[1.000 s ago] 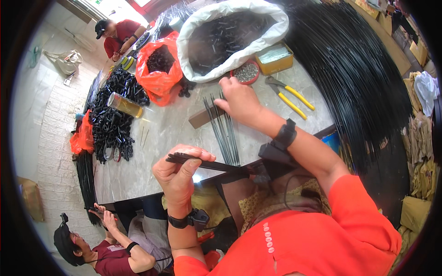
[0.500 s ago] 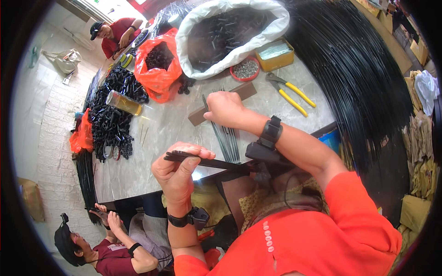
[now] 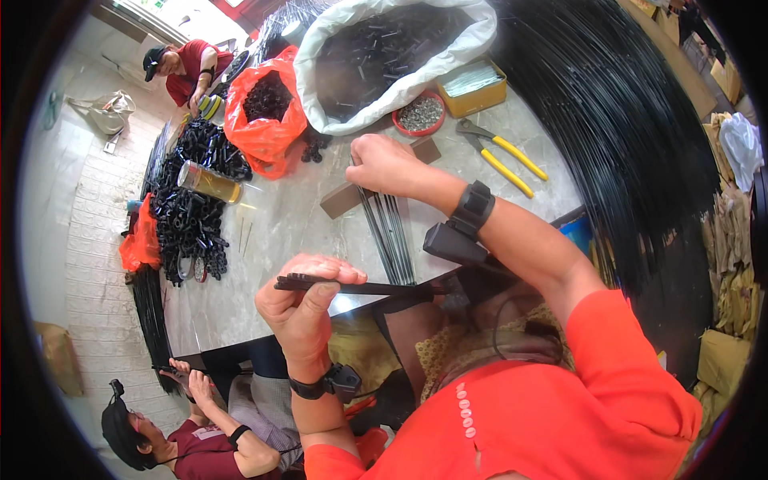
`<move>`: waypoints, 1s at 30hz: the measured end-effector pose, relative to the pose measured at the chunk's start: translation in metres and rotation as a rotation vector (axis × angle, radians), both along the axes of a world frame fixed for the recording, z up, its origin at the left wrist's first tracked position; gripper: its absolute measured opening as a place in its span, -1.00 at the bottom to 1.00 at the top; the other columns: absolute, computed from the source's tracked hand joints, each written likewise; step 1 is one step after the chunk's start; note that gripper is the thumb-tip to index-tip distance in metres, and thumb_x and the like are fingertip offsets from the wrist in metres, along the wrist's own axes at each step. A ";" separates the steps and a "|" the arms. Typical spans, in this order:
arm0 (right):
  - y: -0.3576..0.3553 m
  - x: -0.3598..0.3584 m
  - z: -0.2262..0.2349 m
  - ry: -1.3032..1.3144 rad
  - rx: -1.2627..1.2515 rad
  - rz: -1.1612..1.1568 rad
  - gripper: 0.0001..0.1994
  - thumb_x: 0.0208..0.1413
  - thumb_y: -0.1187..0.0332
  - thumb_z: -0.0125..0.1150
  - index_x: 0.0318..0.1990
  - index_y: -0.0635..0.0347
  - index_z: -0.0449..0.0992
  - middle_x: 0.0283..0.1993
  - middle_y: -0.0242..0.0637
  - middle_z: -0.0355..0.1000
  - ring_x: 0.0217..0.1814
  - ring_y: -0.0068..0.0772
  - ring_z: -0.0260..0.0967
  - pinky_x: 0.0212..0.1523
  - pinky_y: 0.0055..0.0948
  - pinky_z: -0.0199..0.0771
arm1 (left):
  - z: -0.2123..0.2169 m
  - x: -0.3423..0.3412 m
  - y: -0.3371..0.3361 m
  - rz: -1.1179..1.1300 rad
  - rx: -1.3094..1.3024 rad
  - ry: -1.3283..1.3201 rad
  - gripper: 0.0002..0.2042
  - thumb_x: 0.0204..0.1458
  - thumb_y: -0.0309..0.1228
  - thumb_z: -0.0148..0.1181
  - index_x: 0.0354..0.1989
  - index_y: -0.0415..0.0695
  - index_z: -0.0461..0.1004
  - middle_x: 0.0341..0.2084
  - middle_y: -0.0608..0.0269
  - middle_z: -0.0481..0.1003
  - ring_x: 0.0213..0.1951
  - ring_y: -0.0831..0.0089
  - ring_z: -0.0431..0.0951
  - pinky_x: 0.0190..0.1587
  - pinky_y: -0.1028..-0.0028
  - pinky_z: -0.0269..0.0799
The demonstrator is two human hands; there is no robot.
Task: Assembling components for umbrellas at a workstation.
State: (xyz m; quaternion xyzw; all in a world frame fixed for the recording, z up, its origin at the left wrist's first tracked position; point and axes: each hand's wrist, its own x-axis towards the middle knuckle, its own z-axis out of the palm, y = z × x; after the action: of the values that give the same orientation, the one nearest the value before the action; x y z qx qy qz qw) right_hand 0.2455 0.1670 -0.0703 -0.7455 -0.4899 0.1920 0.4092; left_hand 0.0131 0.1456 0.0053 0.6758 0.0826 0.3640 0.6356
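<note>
The left hand (image 3: 302, 308) has its grip pinched round a small bundle of thin black rods (image 3: 352, 286), which stick out level to its right, above the near edge of the pale stone surface (image 3: 276, 216). The right hand (image 3: 382, 164) reaches forward, its grip curled down onto loose dark rods (image 3: 388, 232) lying on that surface. Just right of it lie yellow-handled pliers (image 3: 500, 156); beyond it sit a red bowl of small metal parts (image 3: 419, 114) and a white sack (image 3: 392, 56).

The pale marbled surface (image 3: 296, 216) carries a white sack (image 3: 400, 60) of black parts, an orange bag (image 3: 268, 120), a red bowl (image 3: 418, 114) of small metal pieces, yellow-handled pliers (image 3: 504, 152), a brown block (image 3: 352, 194), thin dark rods (image 3: 388, 232), a bottle (image 3: 206, 182) and heaped black pieces (image 3: 188, 216).
</note>
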 end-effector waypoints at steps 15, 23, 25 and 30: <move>-0.004 0.006 0.006 0.481 0.026 0.189 -0.81 0.06 0.43 0.13 -0.30 0.47 0.46 -0.49 -0.17 0.54 -0.57 -0.39 0.49 -0.57 -0.42 0.43 | 0.002 -0.001 -0.001 0.026 0.005 0.017 -0.85 0.06 -0.52 0.33 -0.28 -0.38 0.55 -0.40 -0.03 0.59 -0.34 0.16 0.64 -0.22 0.22 0.61; 0.001 0.005 -0.011 -0.177 0.535 -0.163 -0.71 0.07 0.39 0.20 -0.06 0.33 0.45 -0.42 -0.07 0.53 -0.33 -0.02 0.53 -0.19 -0.16 0.50 | 0.002 0.000 -0.002 0.018 -0.003 0.013 -0.86 0.07 -0.54 0.32 -0.27 -0.38 0.55 -0.40 -0.04 0.59 -0.34 0.16 0.64 -0.21 0.22 0.61; -0.021 0.003 -0.003 -0.214 0.379 -0.046 -0.74 0.06 0.36 0.23 -0.11 0.28 0.48 -0.39 -0.08 0.53 -0.29 0.01 0.52 -0.19 -0.13 0.49 | 0.001 -0.002 -0.002 0.008 -0.015 0.011 -0.86 0.08 -0.55 0.30 -0.26 -0.38 0.54 -0.38 -0.04 0.58 -0.33 0.16 0.64 -0.20 0.22 0.61; -0.063 -0.015 0.001 -0.144 0.068 0.409 -0.81 0.06 0.30 0.26 -0.23 0.19 0.51 -0.34 -0.11 0.52 -0.20 0.03 0.48 -0.20 -0.11 0.45 | 0.000 -0.007 -0.001 0.005 -0.048 0.015 -0.88 0.09 -0.60 0.26 -0.23 -0.39 0.53 -0.37 -0.04 0.58 -0.30 0.17 0.63 -0.16 0.22 0.60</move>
State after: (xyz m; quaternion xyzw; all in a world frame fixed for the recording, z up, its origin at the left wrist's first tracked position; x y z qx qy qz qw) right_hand 0.2302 0.1040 -0.0688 -0.6281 -0.6652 0.2004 0.3505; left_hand 0.0066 0.1442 0.0052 0.6628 0.0979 0.3584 0.6501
